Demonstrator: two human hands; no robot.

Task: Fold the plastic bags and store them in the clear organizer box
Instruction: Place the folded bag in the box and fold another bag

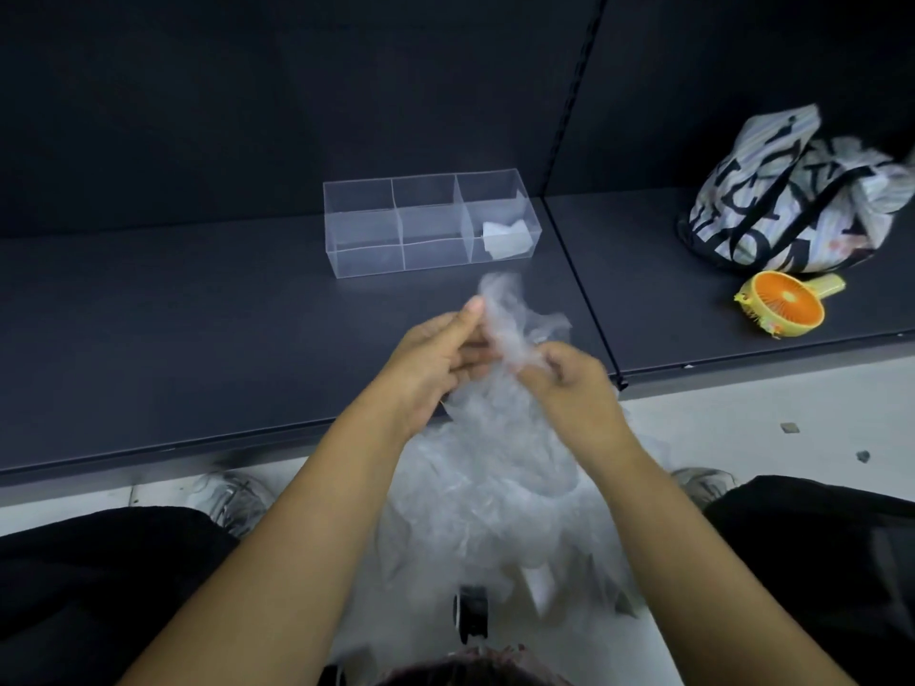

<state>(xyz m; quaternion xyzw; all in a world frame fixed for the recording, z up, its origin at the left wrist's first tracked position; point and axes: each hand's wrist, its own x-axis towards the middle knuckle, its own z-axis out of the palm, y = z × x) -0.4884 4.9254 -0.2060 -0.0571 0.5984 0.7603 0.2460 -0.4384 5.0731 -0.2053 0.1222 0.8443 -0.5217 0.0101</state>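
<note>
A crumpled clear plastic bag (515, 319) is held up above the front edge of the dark shelf. My left hand (438, 358) grips it from the left with the thumb raised, and my right hand (569, 383) pinches it from the right. Below my hands a heap of more clear plastic bags (495, 502) lies on the pale floor between my knees. The clear organizer box (366, 240), split into several compartments, stands further back on the shelf. One folded white bag (505, 240) lies in its front right compartment.
The dark shelf (198, 339) has a dark back wall and a seam right of the box. A patterned black-and-white tote bag (792, 200) and an orange-and-yellow handheld fan (782, 304) sit on the right shelf section. My shoes (232, 497) rest under the shelf edge.
</note>
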